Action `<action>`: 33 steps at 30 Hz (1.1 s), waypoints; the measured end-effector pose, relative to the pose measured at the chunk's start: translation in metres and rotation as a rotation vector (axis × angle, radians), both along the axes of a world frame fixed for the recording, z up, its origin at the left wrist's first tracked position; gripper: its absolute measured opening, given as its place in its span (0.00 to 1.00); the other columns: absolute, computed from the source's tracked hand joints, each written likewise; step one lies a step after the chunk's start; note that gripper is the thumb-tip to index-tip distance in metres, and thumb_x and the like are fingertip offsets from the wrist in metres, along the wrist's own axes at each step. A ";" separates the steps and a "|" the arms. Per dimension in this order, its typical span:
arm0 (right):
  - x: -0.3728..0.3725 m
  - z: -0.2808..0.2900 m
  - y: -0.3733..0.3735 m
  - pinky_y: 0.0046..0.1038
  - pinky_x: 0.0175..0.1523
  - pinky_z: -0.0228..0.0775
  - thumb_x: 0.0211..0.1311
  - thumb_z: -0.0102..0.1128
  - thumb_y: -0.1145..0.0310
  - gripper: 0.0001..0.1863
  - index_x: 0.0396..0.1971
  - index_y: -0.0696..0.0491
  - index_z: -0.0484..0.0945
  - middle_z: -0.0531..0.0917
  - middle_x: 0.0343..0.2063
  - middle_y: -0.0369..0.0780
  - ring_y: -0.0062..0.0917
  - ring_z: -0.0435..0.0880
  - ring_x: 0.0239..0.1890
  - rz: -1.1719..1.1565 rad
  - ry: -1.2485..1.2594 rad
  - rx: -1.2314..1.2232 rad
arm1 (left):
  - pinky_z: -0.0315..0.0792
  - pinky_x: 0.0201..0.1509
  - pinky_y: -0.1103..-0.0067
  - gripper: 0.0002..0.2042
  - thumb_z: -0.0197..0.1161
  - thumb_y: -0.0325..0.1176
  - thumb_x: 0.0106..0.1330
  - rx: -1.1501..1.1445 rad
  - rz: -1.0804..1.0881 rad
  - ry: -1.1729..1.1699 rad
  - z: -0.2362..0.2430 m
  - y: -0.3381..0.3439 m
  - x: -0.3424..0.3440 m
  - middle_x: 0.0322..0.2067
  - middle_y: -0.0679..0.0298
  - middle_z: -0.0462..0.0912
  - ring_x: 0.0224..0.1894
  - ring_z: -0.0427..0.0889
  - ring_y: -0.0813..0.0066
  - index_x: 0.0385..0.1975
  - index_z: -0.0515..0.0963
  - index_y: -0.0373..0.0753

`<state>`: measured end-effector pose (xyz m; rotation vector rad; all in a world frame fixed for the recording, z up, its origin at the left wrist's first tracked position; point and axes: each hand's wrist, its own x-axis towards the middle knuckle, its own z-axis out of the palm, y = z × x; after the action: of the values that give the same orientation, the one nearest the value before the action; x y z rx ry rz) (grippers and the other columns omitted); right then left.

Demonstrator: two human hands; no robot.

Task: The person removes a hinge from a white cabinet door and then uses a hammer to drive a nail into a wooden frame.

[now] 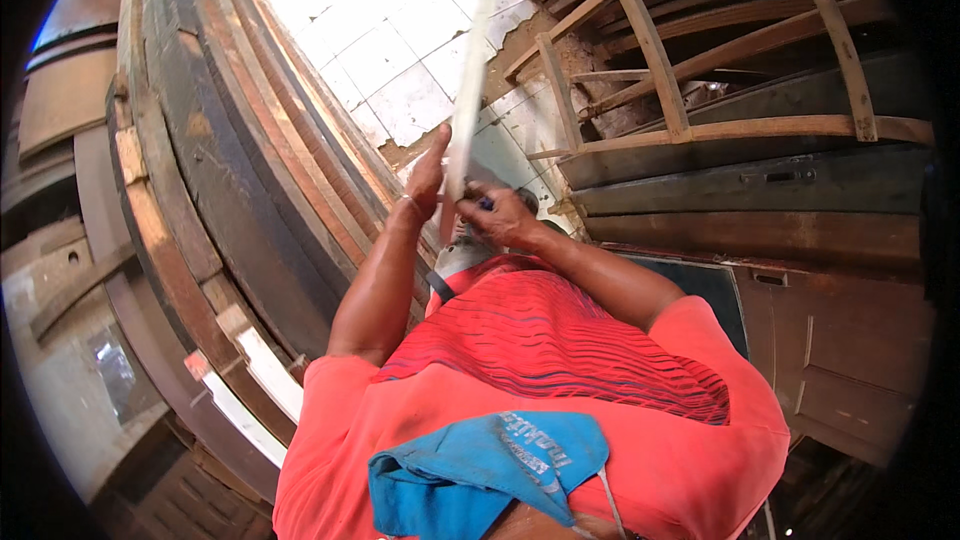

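Observation:
A long, narrow, pale wooden board stands out in front of me, tilted away toward the tiled floor. My left hand lies along its left side with the fingers stretched out; the thumb is hidden. At the board's near end, my right hand is closed, fingertips beside the wood. A small dark blue thing shows between its fingers, too little of it to name. Below both hands, a greyish surface is partly visible against my red shirt.
Long planks stand stacked on my left. To the right, a wooden lattice frame leans over dark door panels. White floor tiles lie ahead, with broken patches. A blue cloth hangs at my chest.

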<state>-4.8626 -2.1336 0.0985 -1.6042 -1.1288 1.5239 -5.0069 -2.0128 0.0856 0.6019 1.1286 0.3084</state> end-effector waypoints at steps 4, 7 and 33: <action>0.000 0.005 0.025 0.25 0.43 0.73 0.62 0.66 0.51 0.27 0.48 0.60 0.81 0.85 0.33 0.40 0.20 0.79 0.34 0.293 -0.002 -0.017 | 0.78 0.48 0.68 0.32 0.74 0.47 0.54 0.650 -0.054 0.603 0.015 0.018 -0.046 0.42 0.50 0.85 0.44 0.85 0.59 0.53 0.76 0.32; 0.040 -0.033 0.036 0.31 0.46 0.74 0.58 0.66 0.44 0.30 0.43 0.58 0.84 0.87 0.35 0.45 0.28 0.84 0.37 0.144 -0.099 -0.039 | 0.79 0.47 0.69 0.26 0.73 0.38 0.53 0.670 -0.079 0.829 0.013 0.049 -0.067 0.39 0.49 0.87 0.39 0.87 0.57 0.52 0.77 0.35; 0.304 -0.096 0.441 0.28 0.39 0.75 0.58 0.67 0.56 0.15 0.32 0.55 0.85 0.86 0.27 0.41 0.22 0.83 0.30 -0.133 -0.264 -0.028 | 0.78 0.44 0.67 0.25 0.78 0.52 0.43 0.559 -0.188 1.122 0.095 0.287 -0.031 0.34 0.55 0.88 0.38 0.87 0.57 0.39 0.86 0.43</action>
<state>-4.5590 -1.6930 0.0027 -1.9018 -1.1164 1.2751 -5.0374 -1.7254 0.1807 1.4668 2.0556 0.0965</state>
